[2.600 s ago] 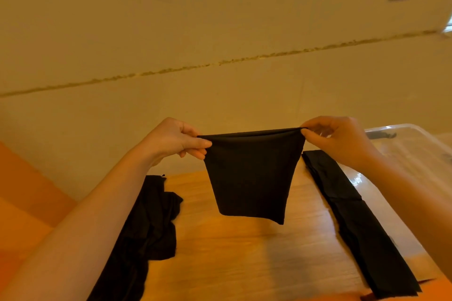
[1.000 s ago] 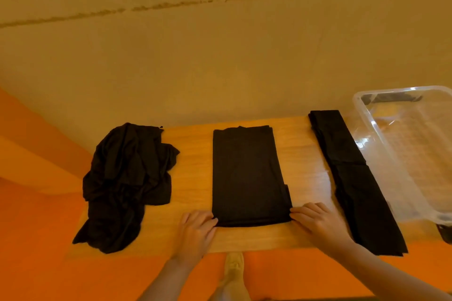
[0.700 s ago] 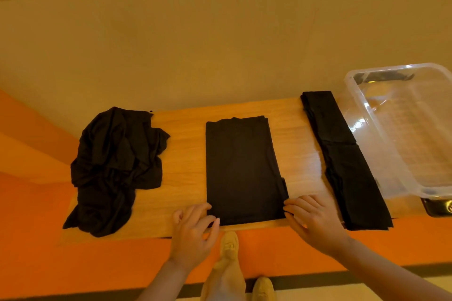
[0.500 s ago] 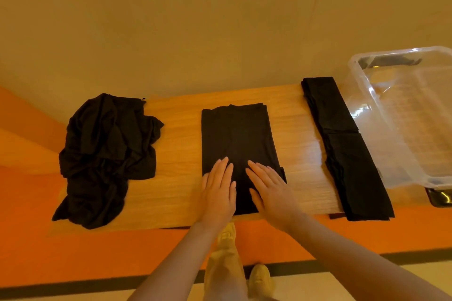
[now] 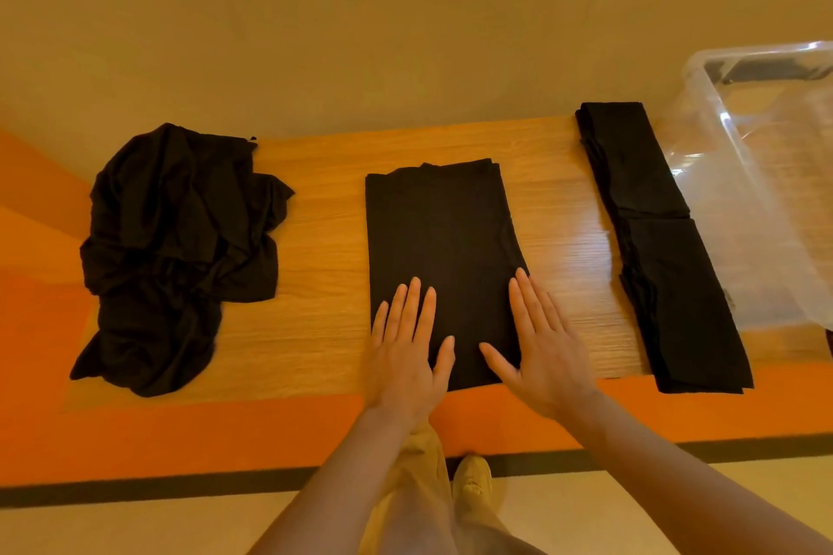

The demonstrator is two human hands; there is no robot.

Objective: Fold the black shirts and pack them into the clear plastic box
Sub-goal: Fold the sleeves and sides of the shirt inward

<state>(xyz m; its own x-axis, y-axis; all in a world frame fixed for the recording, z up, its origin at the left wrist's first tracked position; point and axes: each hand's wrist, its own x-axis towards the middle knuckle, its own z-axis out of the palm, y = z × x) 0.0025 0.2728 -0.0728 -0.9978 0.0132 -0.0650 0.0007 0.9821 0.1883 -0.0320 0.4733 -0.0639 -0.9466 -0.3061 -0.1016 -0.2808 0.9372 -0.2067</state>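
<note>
We press our left hand and right hand flat, fingers straight, on the near end of the folded black shirt lying mid-surface. A crumpled shirt pile lies left; folded shirts lie beside the clear plastic box.

Folded shirt under both palms: plain black w/ faint vertical ribbing; left hand & right hand bare-skinned. Crumpled pile well left of the hands & folded stack right of them: also solid black, no print. Tabletop light wood-grain w/ orange edge band, box beyond the stack clear/see-through, wall tan, trousers & shoe below the wrists beige.
</note>
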